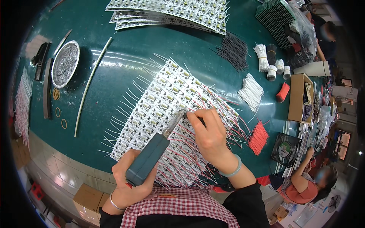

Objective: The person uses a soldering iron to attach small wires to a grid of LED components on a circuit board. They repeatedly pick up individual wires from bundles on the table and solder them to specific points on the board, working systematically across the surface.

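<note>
My left hand [131, 178] is wrapped round the dark green handle of a soldering iron [147, 159]. The iron's metal barrel slants up to the right, over a white circuit board panel [152, 108] lined with rows of small components. Close to the iron's tip, my right hand [208, 131] has its thumb and fingers pinched together. Something dark shows at those fingers, too small to name. White wires stick out along the panel's left edge. Red and white wires [190, 152] spread over its right and near parts, partly hidden by my right hand.
More panels [167, 15] are stacked at the far edge. On the right lie black wires [232, 51], white wires [251, 92], red wires [258, 138], a cardboard box [298, 98] and a black fan [285, 149]. A bowl [78, 57] stands left. Two other people work at right.
</note>
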Motion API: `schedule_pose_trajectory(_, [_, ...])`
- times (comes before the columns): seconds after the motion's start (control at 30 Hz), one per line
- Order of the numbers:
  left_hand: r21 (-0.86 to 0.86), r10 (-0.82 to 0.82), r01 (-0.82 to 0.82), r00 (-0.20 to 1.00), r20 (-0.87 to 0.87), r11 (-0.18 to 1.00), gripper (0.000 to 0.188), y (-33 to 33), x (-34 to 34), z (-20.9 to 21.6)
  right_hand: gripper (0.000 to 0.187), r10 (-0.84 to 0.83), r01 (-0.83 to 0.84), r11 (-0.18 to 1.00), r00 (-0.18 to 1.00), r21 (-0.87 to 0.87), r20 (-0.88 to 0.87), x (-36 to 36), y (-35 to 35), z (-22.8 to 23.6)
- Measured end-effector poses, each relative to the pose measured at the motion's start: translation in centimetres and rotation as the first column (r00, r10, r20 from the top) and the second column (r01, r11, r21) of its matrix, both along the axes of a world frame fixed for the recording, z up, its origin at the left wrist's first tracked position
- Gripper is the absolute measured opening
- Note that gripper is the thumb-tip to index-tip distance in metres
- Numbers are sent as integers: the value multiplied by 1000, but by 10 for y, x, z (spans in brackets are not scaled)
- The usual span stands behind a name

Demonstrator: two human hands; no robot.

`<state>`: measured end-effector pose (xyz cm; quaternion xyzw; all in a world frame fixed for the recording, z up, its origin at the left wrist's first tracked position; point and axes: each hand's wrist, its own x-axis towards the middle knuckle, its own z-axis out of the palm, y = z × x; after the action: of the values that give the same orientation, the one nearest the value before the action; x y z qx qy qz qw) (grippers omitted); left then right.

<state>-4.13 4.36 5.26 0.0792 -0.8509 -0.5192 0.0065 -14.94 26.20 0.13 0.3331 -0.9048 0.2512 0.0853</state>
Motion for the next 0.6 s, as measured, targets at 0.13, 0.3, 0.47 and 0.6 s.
schedule_pose_trajectory(0.13, [87, 33, -49, 984, 175, 995, 24, -2, 7, 4, 36, -2, 1, 1000, 1000, 10, 2, 0, -1, 1])
schedule_pose_trajectory(0.3, [-9, 7, -7, 1000, 25, 1000, 16, -4, 3, 7, 35, -1, 1, 1000, 1000, 9, 4, -1, -3, 4])
schedule_pose_trajectory(0.47, [-34, 12, -14, 999, -44, 999, 18, -4, 5, 0, 34, -9, 9, 1000, 1000, 16, -4, 0, 0, 3])
schedule_pose_trajectory(0.6, [-7, 55, -55, 998, 11, 998, 20, -3, 9, 4, 33, -2, 2, 1000, 1000, 6, 2, 0, -4, 4])
